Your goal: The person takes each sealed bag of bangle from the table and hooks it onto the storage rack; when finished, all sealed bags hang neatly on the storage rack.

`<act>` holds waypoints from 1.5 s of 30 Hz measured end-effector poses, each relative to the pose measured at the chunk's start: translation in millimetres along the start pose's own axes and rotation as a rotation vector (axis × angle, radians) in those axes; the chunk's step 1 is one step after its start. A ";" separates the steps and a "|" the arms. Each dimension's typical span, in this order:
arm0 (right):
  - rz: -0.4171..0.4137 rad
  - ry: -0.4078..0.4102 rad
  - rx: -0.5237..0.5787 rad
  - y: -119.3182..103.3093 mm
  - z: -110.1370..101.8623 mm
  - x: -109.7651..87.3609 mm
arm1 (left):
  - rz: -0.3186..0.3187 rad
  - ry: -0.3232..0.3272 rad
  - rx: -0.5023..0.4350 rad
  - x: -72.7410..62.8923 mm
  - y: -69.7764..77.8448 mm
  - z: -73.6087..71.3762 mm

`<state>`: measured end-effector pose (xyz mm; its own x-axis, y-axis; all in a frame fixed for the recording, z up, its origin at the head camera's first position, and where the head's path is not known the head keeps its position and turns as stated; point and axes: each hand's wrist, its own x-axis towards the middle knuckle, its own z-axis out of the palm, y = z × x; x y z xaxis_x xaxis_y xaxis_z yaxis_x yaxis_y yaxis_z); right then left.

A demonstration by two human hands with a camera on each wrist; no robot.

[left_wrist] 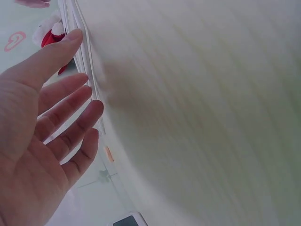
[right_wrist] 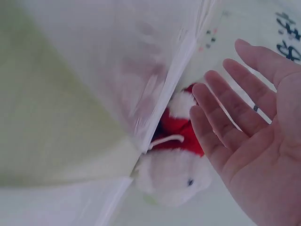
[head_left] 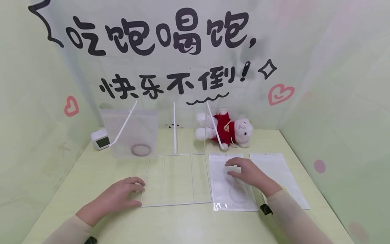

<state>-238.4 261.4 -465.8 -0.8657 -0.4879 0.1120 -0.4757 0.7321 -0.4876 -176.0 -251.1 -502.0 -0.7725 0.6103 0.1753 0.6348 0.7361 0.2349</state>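
A white wire rack (head_left: 176,204) lies on the table with white prongs rising at its back. From its left prong hangs a translucent pouch (head_left: 146,128) with a round ring shape (head_left: 141,155) in it. My left hand (head_left: 114,196) is at the rack's left edge, fingers loosely bent, gripping nothing; whether it touches the wire I cannot tell. Right of the rack lies a white zip pouch (head_left: 220,189) with a faint round thing inside. Above this pouch hovers my right hand (head_left: 253,174), fingers spread and relaxed, holding nothing. The right wrist view shows its palm (right_wrist: 268,160) bare.
A second flat white pouch (head_left: 289,183) lies farther right, partly behind my right forearm. A white plush toy in a red top (head_left: 224,130) lies behind the rack. At the back left stands a small white device with a dark display (head_left: 100,139). Printed walls enclose the table.
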 end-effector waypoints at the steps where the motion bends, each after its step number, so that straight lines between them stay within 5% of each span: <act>1: 0.011 0.012 -0.011 5.8 -2.2 2.1 | -0.005 -0.003 0.002 -0.1 0.0 0.0; 9: 0.085 0.054 -0.086 41.7 -12.5 16.0 | -0.023 -0.007 0.012 2.3 2.3 -1.1; 25: 0.169 -0.020 -0.100 87.1 -29.0 26.9 | -0.019 0.001 0.085 3.3 6.9 -3.0; 45: 0.164 0.011 -0.129 90.5 -26.3 38.3 | -0.035 0.023 0.113 -0.4 7.7 -7.1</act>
<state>-318.8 321.5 -482.8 -0.9346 -0.3521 0.0500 -0.3434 0.8566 -0.3853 -170.9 -247.8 -493.5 -0.7935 0.5780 0.1907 0.6042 0.7858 0.1322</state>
